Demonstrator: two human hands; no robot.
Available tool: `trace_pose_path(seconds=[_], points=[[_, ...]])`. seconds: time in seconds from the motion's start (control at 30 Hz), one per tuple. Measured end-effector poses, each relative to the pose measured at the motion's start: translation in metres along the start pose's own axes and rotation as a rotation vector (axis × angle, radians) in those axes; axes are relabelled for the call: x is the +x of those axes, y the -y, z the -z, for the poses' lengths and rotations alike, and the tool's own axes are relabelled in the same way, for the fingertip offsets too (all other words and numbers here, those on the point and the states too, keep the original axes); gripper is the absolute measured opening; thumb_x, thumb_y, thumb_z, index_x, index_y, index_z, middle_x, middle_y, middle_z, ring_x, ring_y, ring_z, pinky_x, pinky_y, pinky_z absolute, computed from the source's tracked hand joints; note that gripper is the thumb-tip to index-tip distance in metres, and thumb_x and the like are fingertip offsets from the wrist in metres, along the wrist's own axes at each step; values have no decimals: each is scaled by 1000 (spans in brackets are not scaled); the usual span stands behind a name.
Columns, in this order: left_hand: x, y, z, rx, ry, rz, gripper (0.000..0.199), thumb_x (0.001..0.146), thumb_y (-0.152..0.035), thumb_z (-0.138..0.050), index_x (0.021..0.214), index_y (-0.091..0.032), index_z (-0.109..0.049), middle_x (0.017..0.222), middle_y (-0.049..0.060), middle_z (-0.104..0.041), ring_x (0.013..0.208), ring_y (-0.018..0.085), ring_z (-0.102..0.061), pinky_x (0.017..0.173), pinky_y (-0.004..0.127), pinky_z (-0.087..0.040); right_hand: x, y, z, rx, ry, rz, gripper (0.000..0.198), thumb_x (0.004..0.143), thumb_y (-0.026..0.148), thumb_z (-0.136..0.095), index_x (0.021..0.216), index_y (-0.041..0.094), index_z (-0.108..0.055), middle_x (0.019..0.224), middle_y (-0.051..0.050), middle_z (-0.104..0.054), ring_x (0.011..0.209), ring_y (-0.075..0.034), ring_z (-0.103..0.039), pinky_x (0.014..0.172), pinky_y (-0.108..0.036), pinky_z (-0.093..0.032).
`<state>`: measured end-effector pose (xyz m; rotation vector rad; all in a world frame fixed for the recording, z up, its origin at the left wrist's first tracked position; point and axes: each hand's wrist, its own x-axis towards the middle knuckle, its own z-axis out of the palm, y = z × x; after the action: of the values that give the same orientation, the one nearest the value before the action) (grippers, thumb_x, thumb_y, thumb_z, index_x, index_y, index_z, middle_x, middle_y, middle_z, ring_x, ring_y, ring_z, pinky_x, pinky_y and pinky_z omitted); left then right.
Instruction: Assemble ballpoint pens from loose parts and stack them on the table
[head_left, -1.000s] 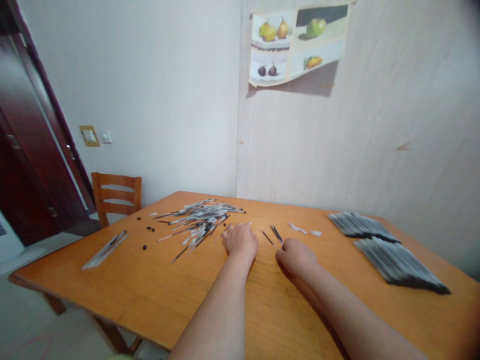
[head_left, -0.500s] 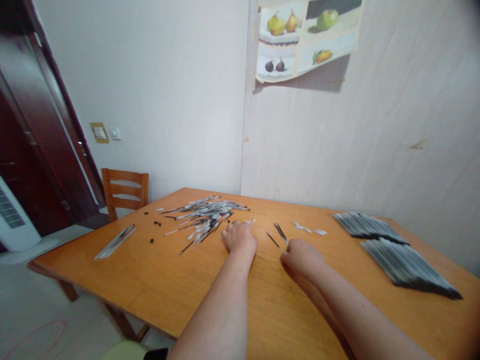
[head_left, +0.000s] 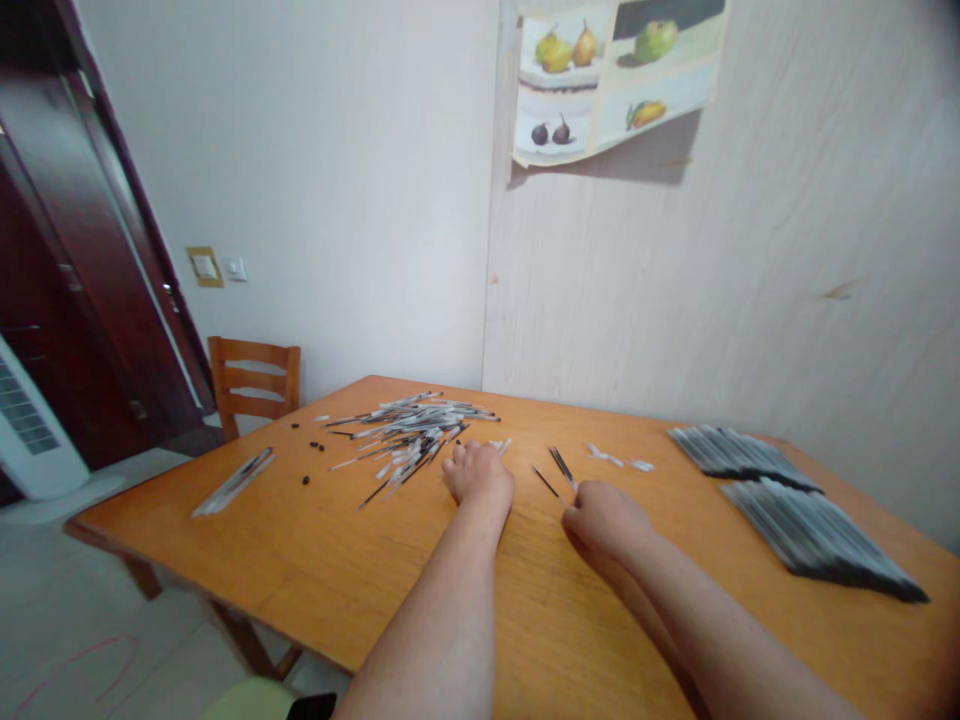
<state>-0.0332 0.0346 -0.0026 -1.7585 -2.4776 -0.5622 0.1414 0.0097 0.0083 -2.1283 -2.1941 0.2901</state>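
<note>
At the right edge of a loose pile of pen refills (head_left: pixel 420 425), my left hand (head_left: pixel 478 474) lies low over the table with its fingers curled down. Its fingertips are hidden, so what they hold, if anything, cannot be made out. White small caps (head_left: pixel 502 445) lie just beyond these fingers. My right hand (head_left: pixel 606 510) is closed around a few dark-tipped pen refills (head_left: pixel 561 465), whose ends stick out up and to the left. One thin refill (head_left: pixel 546 482) points off at an angle, beside the others.
Two neat rows of pens (head_left: pixel 821 535) lie on the right of the wooden table (head_left: pixel 315 570). White pieces (head_left: pixel 604 456) are beyond my right hand. Black bits (head_left: pixel 306 480) and a clear bundle (head_left: pixel 234 482) lie left. A chair (head_left: pixel 255 380) stands behind the far left edge.
The camera view has shifted very slightly. Both hands and the things on the table stay in practically the same places.
</note>
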Motion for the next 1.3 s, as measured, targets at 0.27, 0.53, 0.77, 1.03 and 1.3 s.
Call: trace_pose_path(seconds=[0.27,0.53,0.77,1.03,1.3], points=[[-1,-2,3,-12,22,23,31,85,-28,-46,108,-26,-67,118,12,-63,114,29,-49,92,45,-33,-1,-3,1,-7,30,24,25,76,24,-54,91,14,-72,96,-17,-72,90,-29,-68,65,-31,-46],[0,-3,7,-7,83,46,32,84,-28,-47,111,-25,-65,123,12,-61,118,29,-47,95,46,-33,1,-7,-2,-16,31,37,23,75,25,-54,87,16,-72,94,-16,-72,87,-29,-68,63,-31,-45],[1,-2,4,-26,47,35,30,84,-28,-48,108,-25,-66,120,11,-62,116,30,-48,94,46,-33,0,-6,-1,-17,28,45,26,75,25,-53,88,15,-73,95,-17,-72,88,-29,-68,64,-32,-46],[2,-1,0,-17,32,26,30,84,-29,-48,107,-26,-66,120,11,-63,115,29,-48,92,46,-34,-2,-5,-1,-9,30,15,28,76,25,-54,93,15,-73,100,-18,-71,92,-30,-68,67,-32,-47],[2,2,-6,-33,-15,9,27,83,-31,-49,103,-27,-67,116,11,-64,113,30,-48,91,46,-33,-2,-6,-3,-12,14,20,27,76,24,-53,91,15,-73,98,-17,-72,89,-29,-69,64,-32,-46]])
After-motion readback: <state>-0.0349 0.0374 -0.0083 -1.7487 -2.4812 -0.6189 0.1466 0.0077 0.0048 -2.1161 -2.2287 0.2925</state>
